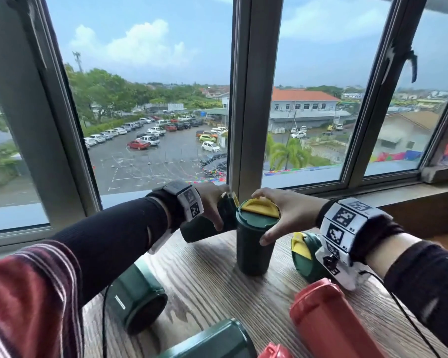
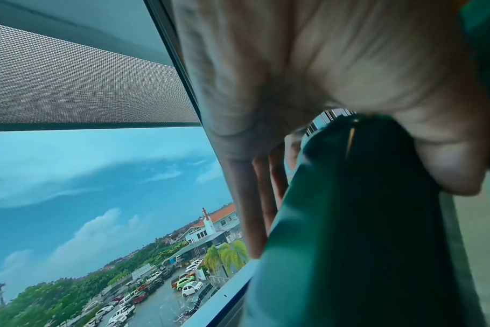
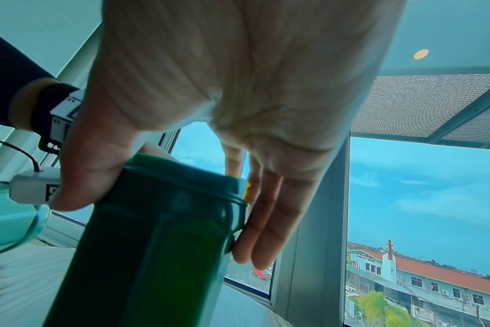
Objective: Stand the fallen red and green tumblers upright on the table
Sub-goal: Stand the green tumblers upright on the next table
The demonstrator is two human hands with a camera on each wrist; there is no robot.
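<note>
Green tumbler [image 1: 137, 303] lying lower left on wooden table [image 1: 199, 275] | left hand [image 1: 212, 205] gripping tilted green tumbler [image 1: 204, 228] at centre | right hand [image 1: 285, 215] clasping upright green tumbler [image 1: 254, 244] by its yellow-lidded top | red tumbler [image 1: 329, 319] lying lower right, near the table edge | contents hidden.

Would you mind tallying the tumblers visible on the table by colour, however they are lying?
Green tumblers: 5, at.
Red tumblers: 2, at.
Total: 7.
</note>
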